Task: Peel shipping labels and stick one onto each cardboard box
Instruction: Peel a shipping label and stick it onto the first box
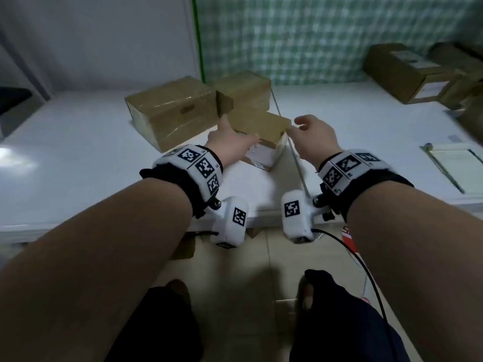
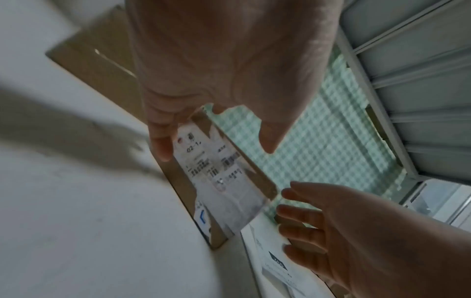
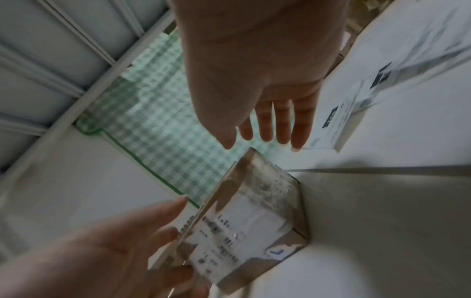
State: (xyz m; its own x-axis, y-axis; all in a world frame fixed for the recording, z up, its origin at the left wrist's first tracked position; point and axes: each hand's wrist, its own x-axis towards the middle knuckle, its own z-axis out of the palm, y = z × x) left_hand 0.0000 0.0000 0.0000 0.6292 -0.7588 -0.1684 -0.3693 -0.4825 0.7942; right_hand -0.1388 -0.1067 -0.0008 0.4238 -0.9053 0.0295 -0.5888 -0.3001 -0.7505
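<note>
A small cardboard box [image 1: 264,124] stands tilted on the white table [image 1: 78,152], with a white shipping label [image 1: 261,155] stuck on its near face. My left hand [image 1: 235,134] grips the box's left end, thumb along the top edge and fingers [image 2: 160,145] curled onto the labelled face [image 2: 224,181]. My right hand [image 1: 300,126] hovers open at the box's right corner, its fingers [image 3: 282,129] straight and spread. Whether they touch the corner I cannot tell. The box [image 3: 254,211] and its label show blurred in the right wrist view.
A large taped box [image 1: 172,111] and another box [image 1: 245,90] stand just behind. More boxes [image 1: 400,71] sit at the back right. A sheet of labels [image 1: 449,163] lies at the right. The table's front edge [image 1: 264,216] is close to my wrists.
</note>
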